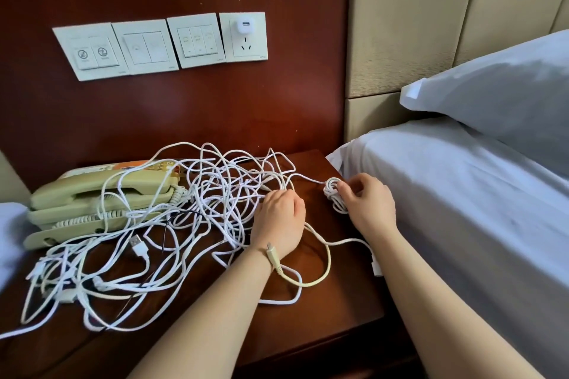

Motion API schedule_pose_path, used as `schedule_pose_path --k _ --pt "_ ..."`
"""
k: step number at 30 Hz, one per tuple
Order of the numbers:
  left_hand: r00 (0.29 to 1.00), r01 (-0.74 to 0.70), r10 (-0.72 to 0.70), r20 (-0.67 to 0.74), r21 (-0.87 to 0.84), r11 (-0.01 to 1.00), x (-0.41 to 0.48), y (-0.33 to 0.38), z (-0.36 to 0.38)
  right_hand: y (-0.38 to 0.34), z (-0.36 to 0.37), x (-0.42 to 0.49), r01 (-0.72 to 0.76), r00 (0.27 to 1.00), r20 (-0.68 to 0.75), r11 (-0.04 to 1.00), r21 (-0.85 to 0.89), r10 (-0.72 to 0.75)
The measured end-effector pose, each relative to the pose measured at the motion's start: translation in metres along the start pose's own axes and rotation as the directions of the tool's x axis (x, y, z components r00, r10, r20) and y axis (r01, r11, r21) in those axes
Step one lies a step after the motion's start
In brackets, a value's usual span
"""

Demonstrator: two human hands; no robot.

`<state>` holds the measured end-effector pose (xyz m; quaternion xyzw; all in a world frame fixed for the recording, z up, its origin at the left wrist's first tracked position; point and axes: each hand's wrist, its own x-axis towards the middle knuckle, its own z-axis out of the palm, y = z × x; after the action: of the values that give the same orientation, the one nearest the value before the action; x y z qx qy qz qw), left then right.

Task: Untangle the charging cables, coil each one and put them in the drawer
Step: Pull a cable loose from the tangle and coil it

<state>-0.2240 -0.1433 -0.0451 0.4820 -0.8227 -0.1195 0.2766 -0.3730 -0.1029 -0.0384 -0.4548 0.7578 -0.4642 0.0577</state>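
my right hand (366,203) grips the small coil (334,194) by the bed (462,194) so it can't unwind, my left hand (278,218) steadies the tangle (215,194) on the nightstand (338,301), pinching or not i can't tell.

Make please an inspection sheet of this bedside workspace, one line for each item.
Surface: dark wooden nightstand, partly covered by cables.
Job's things: tangle of white cables, unsorted; one small coil begun; no open drawer seen.
Clutter: beige telephone under part of the tangle.
Hands: right hand grips the small coil; left hand rests on the tangle, fingers curled, grip hidden.
Cables: one strand runs from tangle to coil; a connector lies across the left wrist.
Surroundings: wall switches, charger in socket, bed on the right.
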Motion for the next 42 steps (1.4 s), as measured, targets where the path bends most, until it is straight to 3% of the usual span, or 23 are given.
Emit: schedule_pose_path --k 5,9,13,18,27,31,35,38,42 --pt "0.945 0.248 -0.162 0.286 -0.296 0.923 0.003 0.008 -0.027 -0.003 -0.007 -0.017 0.040 0.999 -0.010 0.999 0.009 -0.040" --pt "0.962 0.214 -0.128 0.242 -0.372 0.903 -0.011 0.017 -0.049 -0.004 -0.014 -0.030 0.066 0.998 0.004 0.996 0.054 -0.067" --pt "0.988 0.086 -0.040 0.151 -0.313 0.946 -0.040 0.028 -0.071 -0.007 -0.026 -0.051 0.145 0.989 0.020 0.987 0.067 -0.147" --pt "0.997 -0.010 0.023 0.067 -0.186 0.982 -0.090 0.024 -0.092 -0.012 -0.044 -0.083 0.279 0.945 0.167 0.960 0.037 -0.281" --pt "0.966 0.110 -0.086 -0.243 0.087 0.990 -0.145 -0.019 -0.104 -0.042 -0.053 -0.133 0.441 0.853 0.300 0.897 0.023 -0.427" --pt "0.964 0.066 -0.051 -0.263 0.048 0.997 -0.155 -0.032 -0.113 -0.059 -0.034 -0.151 0.494 0.798 0.354 0.866 0.076 -0.487" --pt "0.922 0.166 -0.146 -0.358 0.024 0.986 -0.164 -0.057 -0.128 -0.080 -0.006 -0.162 0.549 0.772 0.300 0.826 0.129 -0.560" --pt "0.935 0.213 -0.175 -0.310 0.095 0.972 -0.170 -0.083 -0.140 -0.100 0.014 -0.169 0.606 0.746 0.213 0.776 0.174 -0.631" --pt "0.962 0.210 -0.177 -0.206 0.150 0.966 -0.177 -0.108 -0.145 -0.121 0.044 -0.176 0.718 0.636 0.218 0.671 0.186 -0.740"
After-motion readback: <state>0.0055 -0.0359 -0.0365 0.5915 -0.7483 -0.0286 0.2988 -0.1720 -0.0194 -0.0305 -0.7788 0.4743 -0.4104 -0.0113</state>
